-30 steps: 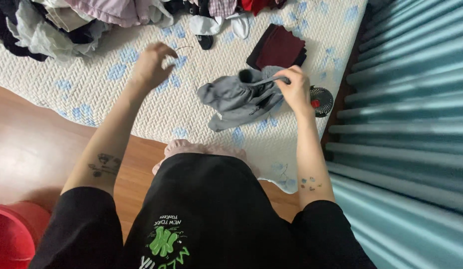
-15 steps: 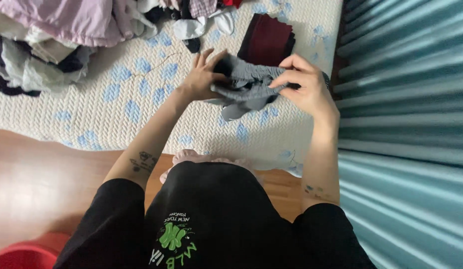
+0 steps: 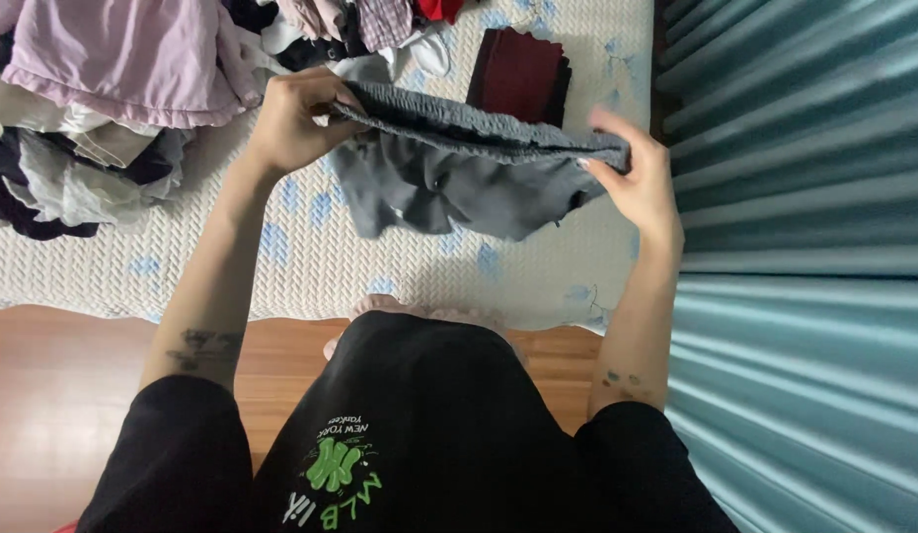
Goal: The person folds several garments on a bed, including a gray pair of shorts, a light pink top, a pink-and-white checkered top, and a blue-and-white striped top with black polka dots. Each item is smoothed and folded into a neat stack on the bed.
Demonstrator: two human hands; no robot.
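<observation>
A heap of crumpled laundry [image 3: 104,109] is lying at the far left on the quilted white bedspread [image 3: 281,266], a soft lilac garment [image 3: 133,49] draping over its top. The left hand [image 3: 291,123] is gripping one end of the grey garment [image 3: 459,168], fingers curled tightly round its ribbed, elasticated waistband. That band is stretching taut and straight between both hands above the bed, while the thinner, wrinkled fabric is hanging loosely below it. Behind, a neatly folded dark maroon cloth [image 3: 518,69] is resting flat on the bedspread. The right hand [image 3: 632,178] is pinching the band's other end, fingers closed on it, beside the ridged teal wall [image 3: 804,247].
</observation>
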